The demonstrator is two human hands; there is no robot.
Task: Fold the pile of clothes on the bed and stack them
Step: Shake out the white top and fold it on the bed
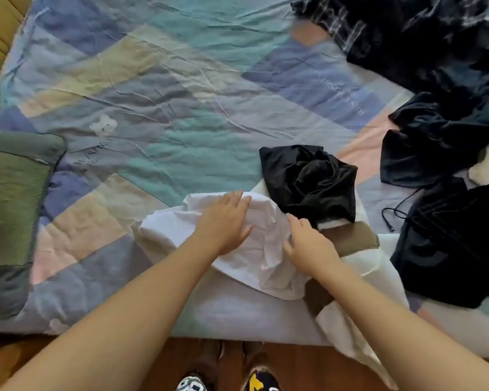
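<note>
1. White garment (254, 244): crumpled at the near edge of the bed, on the patchwork quilt (153, 103), partly over a white-and-brown garment (350, 241) that trails off the near edge.
2. Left hand (226, 221): flat on the far-left part of the white cloth, fingers straight and pressing, gripping nothing.
3. Right hand (308, 244): at the garment's right edge, just beside a bunched black garment (308, 182); fingertips bent into the fabric, probably pinching a fold, though the grip itself cannot be made out for sure.
4. Step in hand, as a judgement: flattening the white piece before folding.
   - Hold the cloth down with the left palm; draw the right edge outward to take out the wrinkles.
   - Free it from the brown-and-white piece beneath, to avoid folding both together.
   - Shift it left, toward the bare stretch of quilt, away from the black bundle.
   - Find the seams or sleeves first, then fold edge to edge.
5. Still unfolded: dark clothes (441, 136) heaped at the right and far right, one with a drawstring (393, 218). No finished stack visible.
6. Left edge: a green pillow (14, 193).
</note>
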